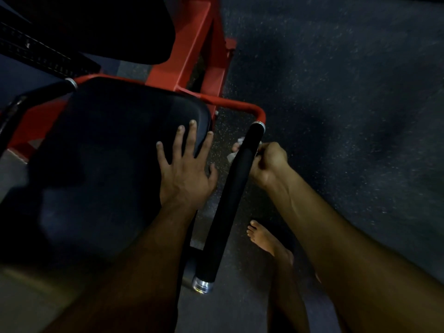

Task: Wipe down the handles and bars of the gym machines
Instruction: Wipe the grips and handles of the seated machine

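The right hand point(269, 162) wraps a white cloth point(236, 150) (mostly hidden) round the upper end of the black padded handle point(228, 200) to wipe it, while the left hand point(185, 164), fingers spread flat, braces on the seat pad point(108, 140) left of that handle

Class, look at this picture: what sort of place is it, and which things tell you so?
Most likely a gym: a padded black seat on a red steel frame, a black foam-gripped handle bar, and speckled rubber flooring.
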A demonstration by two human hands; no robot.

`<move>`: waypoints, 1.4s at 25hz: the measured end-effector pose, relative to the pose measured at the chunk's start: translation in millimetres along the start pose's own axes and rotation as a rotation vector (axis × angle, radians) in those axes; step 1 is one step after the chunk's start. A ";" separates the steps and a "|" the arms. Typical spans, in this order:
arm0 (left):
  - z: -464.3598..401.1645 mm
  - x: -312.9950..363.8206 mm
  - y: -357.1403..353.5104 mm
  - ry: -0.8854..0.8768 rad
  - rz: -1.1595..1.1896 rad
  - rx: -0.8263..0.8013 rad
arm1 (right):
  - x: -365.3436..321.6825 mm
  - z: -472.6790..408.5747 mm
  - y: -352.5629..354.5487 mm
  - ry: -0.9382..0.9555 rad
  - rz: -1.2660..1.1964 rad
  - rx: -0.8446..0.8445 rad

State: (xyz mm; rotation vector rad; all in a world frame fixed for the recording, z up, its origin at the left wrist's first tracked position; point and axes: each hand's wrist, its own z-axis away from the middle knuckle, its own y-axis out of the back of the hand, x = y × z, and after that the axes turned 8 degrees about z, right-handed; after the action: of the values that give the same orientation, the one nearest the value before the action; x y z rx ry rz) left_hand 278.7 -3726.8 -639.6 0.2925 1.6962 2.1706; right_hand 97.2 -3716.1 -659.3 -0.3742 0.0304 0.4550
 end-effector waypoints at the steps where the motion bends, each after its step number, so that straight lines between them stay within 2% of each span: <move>1: 0.7 0.0 0.5 0.000 0.004 0.004 | -6.9 -6.9 -5.2 0.006 -0.015 0.053; 5: -0.4 -0.7 2.3 -0.001 -0.005 0.005 | -26.0 -17.4 -12.9 0.039 0.027 0.135; 7: -0.8 0.0 3.0 0.005 -0.009 -0.007 | -19.7 -13.5 1.6 0.144 0.296 0.178; 9: -0.9 -0.1 2.5 0.009 -0.005 -0.010 | -13.8 -3.9 16.5 0.398 0.629 0.243; 11: -1.1 -0.3 2.1 0.005 -0.006 -0.007 | -21.1 2.6 26.6 0.782 0.862 0.259; 13: -1.2 0.0 2.0 0.007 -0.017 -0.008 | -37.9 -3.5 29.3 1.030 1.150 0.052; 15: -0.9 0.4 1.7 0.019 -0.025 -0.011 | -57.6 -14.8 21.2 0.999 1.566 -0.209; 16: -1.0 1.0 2.6 0.020 -0.031 -0.012 | -66.6 -18.4 15.0 0.941 1.752 -0.291; 18: -0.9 1.8 3.9 0.014 -0.042 -0.017 | -82.1 -24.3 7.4 0.870 1.964 -0.362; 22: 0.0 2.2 3.6 0.022 -0.054 -0.013 | -89.2 -27.1 -4.0 0.824 2.096 -0.462; 26: -1.3 2.4 4.9 0.014 -0.036 -0.022 | -83.8 -28.6 -31.5 0.678 2.291 -0.444; 29: 0.5 2.8 5.6 0.015 -0.031 -0.011 | -80.1 -25.3 -27.2 0.698 2.244 -0.470; 33: -3.0 3.1 6.0 0.020 -0.040 -0.028 | -60.6 -19.8 1.4 0.948 1.941 -0.539; 35: -2.8 1.8 4.4 0.019 -0.048 -0.030 | -56.0 -24.5 8.6 1.096 1.910 -0.512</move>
State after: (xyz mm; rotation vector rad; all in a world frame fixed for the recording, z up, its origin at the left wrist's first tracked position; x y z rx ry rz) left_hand 275.3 -3729.4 -636.3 0.2213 1.6616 2.1692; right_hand 44.4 -3741.5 -678.9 -1.0147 1.4620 2.1023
